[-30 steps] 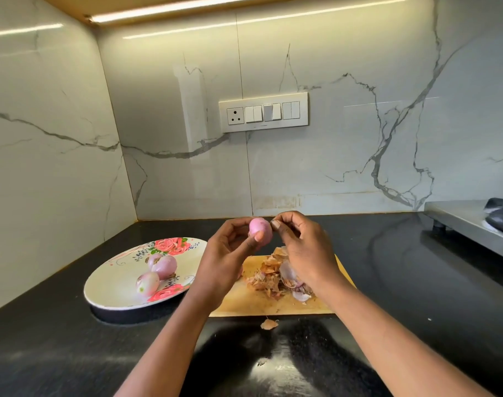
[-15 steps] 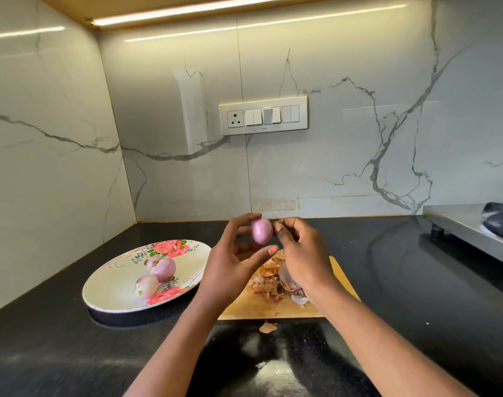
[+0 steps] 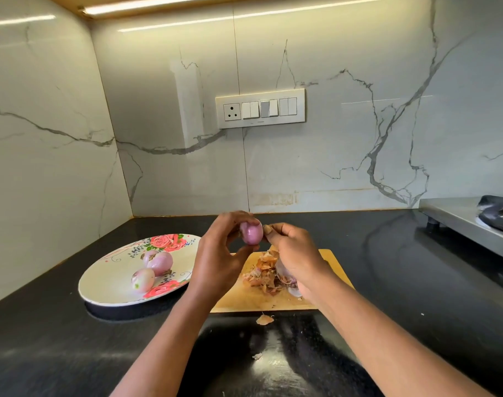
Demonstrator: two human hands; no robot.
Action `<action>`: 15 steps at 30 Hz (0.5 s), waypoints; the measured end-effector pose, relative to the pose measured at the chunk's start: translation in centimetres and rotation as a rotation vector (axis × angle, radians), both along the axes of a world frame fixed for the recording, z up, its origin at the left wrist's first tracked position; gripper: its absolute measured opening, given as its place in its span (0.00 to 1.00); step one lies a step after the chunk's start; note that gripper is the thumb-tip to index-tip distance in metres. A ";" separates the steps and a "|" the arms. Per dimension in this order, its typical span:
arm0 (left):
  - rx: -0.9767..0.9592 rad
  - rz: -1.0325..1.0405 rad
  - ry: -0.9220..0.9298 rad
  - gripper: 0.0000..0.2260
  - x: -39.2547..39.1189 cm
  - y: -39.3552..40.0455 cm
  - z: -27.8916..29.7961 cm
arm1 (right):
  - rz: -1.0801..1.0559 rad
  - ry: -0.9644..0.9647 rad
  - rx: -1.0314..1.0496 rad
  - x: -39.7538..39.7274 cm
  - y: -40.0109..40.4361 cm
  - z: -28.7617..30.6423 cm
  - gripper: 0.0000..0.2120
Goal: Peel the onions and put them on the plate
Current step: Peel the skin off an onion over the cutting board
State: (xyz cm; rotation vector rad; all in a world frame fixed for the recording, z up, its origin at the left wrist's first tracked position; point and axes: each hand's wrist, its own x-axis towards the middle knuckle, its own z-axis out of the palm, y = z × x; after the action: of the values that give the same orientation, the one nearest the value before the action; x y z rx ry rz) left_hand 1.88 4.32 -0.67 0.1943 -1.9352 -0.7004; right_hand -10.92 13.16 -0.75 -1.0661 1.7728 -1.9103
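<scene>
A person stands at a glossy black stone table (image 3: 387, 282) set into a corner of white marble-veined wall. The left hand (image 3: 218, 262) holds a small, glossy pink peeled onion (image 3: 251, 232) raised above the table, its grip curled round it with the fingers over the top and the thumb underneath. The right hand (image 3: 294, 253) meets the onion from the right, its thumb and fingertips pinching at the onion's right side; whether a scrap of skin lies between them cannot be told.

Below the hands lies a rectangular pale wooden cutting board (image 3: 333, 267), and on it a heap of dry brown and purple onion skins (image 3: 266, 275), partly hidden behind the right hand. One loose flake of onion skin (image 3: 264, 319) rests on the table just in front of the board's near edge.

To the left of the board, just beside it, sits a round white plate with red rose prints (image 3: 112, 279). Two peeled pink onions (image 3: 152, 269) lie on it near its middle, touching or nearly touching each other.

On the back wall hangs a white switch panel with a socket (image 3: 260, 108). At the far right edge stands a steel gas stove (image 3: 468, 222) with a dark burner grate.
</scene>
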 end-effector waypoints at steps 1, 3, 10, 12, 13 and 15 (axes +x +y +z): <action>0.026 -0.001 -0.023 0.22 0.0 -0.1 -0.1 | 0.007 -0.006 0.006 0.0 0.2 0.0 0.10; 0.127 -0.020 -0.040 0.22 0.1 -0.1 -0.1 | 0.011 0.031 0.000 0.0 0.3 0.2 0.10; 0.227 -0.013 -0.030 0.22 0.3 0.0 0.2 | -0.036 0.163 -0.017 -0.5 -0.1 0.5 0.08; 0.233 0.005 -0.027 0.21 0.2 0.0 0.2 | -0.025 0.156 -0.019 -0.4 0.1 0.5 0.08; 0.239 0.015 -0.021 0.21 0.2 -0.1 0.1 | -0.016 0.154 -0.020 -0.3 0.2 0.6 0.09; 0.254 0.030 -0.010 0.21 0.1 -0.1 0.0 | 0.000 0.150 -0.016 -0.1 0.5 0.7 0.10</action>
State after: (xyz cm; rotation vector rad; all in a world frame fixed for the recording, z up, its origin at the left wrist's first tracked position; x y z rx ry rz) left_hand 2.02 4.18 -0.72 0.3835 -1.8450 -0.9256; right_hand -10.99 13.63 -0.08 -1.2442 1.8382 -1.8913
